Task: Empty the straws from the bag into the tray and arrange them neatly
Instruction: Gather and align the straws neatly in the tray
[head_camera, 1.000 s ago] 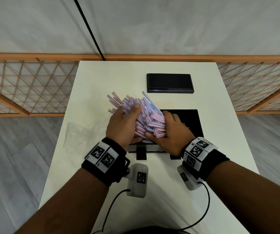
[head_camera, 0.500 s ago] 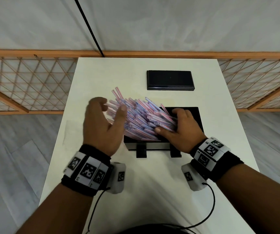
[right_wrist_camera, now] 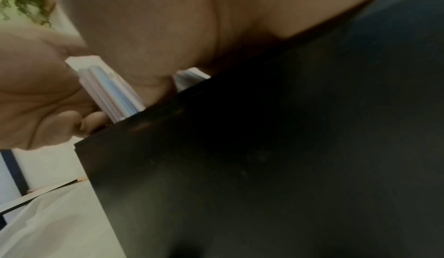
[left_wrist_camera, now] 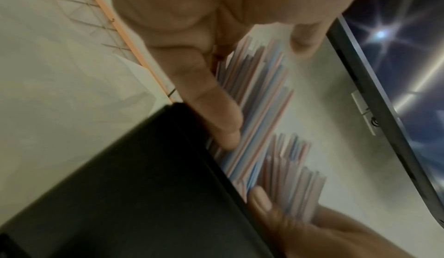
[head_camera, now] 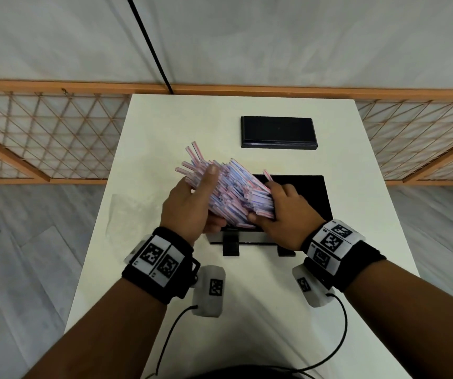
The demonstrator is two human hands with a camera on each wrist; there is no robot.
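A thick bundle of pink-and-blue striped straws (head_camera: 233, 192) lies slanted over the left end of the black tray (head_camera: 315, 198), its far ends fanned out toward the upper left. My left hand (head_camera: 192, 206) grips the bundle's left side, thumb on top and fingers underneath. My right hand (head_camera: 282, 212) holds the near right ends, fingers curled round them above the tray. The left wrist view has the straws (left_wrist_camera: 259, 110) running past a finger (left_wrist_camera: 211, 110) beside the tray's edge (left_wrist_camera: 120, 186). In the right wrist view a few straws (right_wrist_camera: 113, 91) show above the tray wall (right_wrist_camera: 264, 148).
A crumpled clear plastic bag (head_camera: 129, 212) lies flat on the white table (head_camera: 170, 127) to the left of my hands. A flat black box (head_camera: 278, 132) sits at the back. An orange lattice railing (head_camera: 42, 149) runs behind the table on both sides.
Half a second ago my left hand was open and off the bundle at its left; it has closed back on the straws. The right hand kept its hold on the near ends.
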